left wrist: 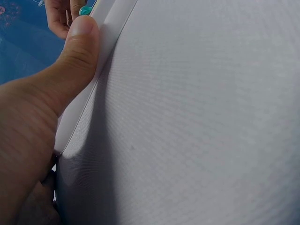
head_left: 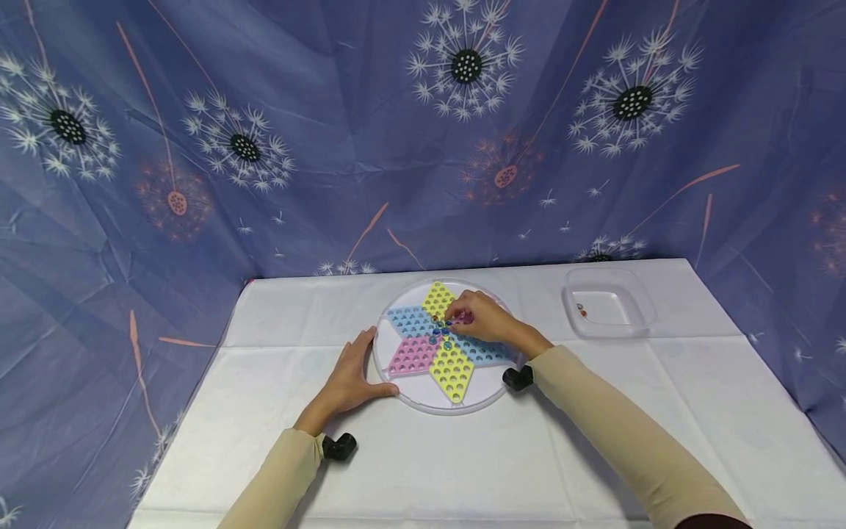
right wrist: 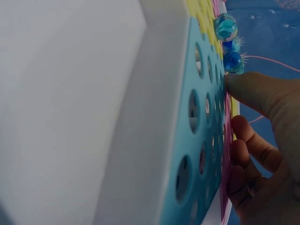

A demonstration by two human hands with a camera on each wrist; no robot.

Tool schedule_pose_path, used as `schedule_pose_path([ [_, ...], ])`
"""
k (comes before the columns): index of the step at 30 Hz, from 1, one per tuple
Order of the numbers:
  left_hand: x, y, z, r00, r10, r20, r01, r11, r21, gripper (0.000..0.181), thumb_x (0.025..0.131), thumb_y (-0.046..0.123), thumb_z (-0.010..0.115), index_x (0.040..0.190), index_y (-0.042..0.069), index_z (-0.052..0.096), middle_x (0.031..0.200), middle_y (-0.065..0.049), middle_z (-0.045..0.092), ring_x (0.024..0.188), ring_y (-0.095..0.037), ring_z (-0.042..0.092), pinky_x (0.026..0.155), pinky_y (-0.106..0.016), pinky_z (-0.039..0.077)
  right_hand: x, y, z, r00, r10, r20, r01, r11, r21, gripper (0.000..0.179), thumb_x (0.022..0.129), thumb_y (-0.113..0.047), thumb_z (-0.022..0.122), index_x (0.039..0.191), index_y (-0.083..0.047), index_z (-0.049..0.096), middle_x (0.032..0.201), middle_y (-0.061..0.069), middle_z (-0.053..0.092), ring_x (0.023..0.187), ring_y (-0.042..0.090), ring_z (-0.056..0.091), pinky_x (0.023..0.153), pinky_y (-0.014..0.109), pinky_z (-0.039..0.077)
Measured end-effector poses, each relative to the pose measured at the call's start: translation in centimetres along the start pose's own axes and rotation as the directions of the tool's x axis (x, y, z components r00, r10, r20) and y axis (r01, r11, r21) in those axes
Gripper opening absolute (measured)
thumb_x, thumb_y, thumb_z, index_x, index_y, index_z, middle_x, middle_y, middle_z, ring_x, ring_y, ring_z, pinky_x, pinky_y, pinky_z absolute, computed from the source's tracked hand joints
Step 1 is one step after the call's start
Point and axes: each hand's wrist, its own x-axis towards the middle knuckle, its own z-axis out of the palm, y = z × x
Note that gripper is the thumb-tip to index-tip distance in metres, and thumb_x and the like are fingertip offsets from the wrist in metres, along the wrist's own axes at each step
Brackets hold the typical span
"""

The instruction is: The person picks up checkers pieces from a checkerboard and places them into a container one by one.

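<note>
Board (head_left: 452, 365) is laid flat on the counter (head_left: 423, 470), its rim touched by the spread left grip (head_left: 349, 378), its yellow tips pointed near and far. Marbles (head_left: 440, 331) are clustered beside the bent right grip (head_left: 487, 319); whether one is pinched cannot be told.

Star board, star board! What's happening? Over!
Left fingers on rim of star board. Right fingers at marbles near centre, grip unclear. Plastic tub off right, not in the way.

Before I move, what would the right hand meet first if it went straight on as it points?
The right hand would likely meet the marbles clustered at the middle of the board, though depth is unclear and its thumb may be touching one.
</note>
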Motion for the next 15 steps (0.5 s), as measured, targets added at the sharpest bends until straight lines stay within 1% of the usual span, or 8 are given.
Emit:
schedule_pose_path([
  [7, 0.07, -0.03, 0.01, 1.0, 0.018, -0.01, -0.018, 1.0, 0.001, 0.128, 0.07, 0.048, 0.094, 0.164, 0.005, 0.018, 0.169, -0.016, 0.021, 0.158, -0.032, 0.01, 0.13, -0.045, 0.003, 0.0, 0.04, 0.07, 1.0, 0.0, -0.006, 0.0, 1.0, 0.007, 0.017, 0.092, -0.02, 0.079, 0.109, -0.017, 0.079, 0.108, 0.002, 0.066, 0.103, 0.02, 0.056, 0.099, 0.044, 0.048],
  [11, 0.05, 0.01, 0.02, 1.0, 0.015, -0.008, -0.015, 1.0, 0.005, 0.128, 0.07, 0.048, 0.094, 0.164, 0.005, 0.018, 0.169, -0.016, 0.021, 0.158, -0.032, 0.011, 0.13, -0.045, 0.003, 0.01, 0.03, 0.05, 1.0, 0.001, -0.008, -0.001, 1.0, 0.012, 0.017, 0.092, -0.02, 0.079, 0.109, -0.017, 0.078, 0.107, 0.001, 0.066, 0.102, 0.02, 0.056, 0.098, 0.044, 0.048],
  [15, 0.0, 0.06, 0.05, 1.0, 0.01, -0.006, -0.01, 1.0, 0.007, 0.128, 0.071, 0.049, 0.093, 0.164, 0.006, 0.017, 0.169, -0.016, 0.02, 0.158, -0.032, 0.011, 0.13, -0.045, 0.003, -0.02, -0.14, -0.06, 1.0, -0.005, -0.007, 0.005, 1.0, 0.023, 0.017, 0.092, -0.019, 0.079, 0.109, -0.017, 0.078, 0.104, -0.001, 0.066, 0.098, 0.018, 0.058, 0.095, 0.042, 0.05],
])
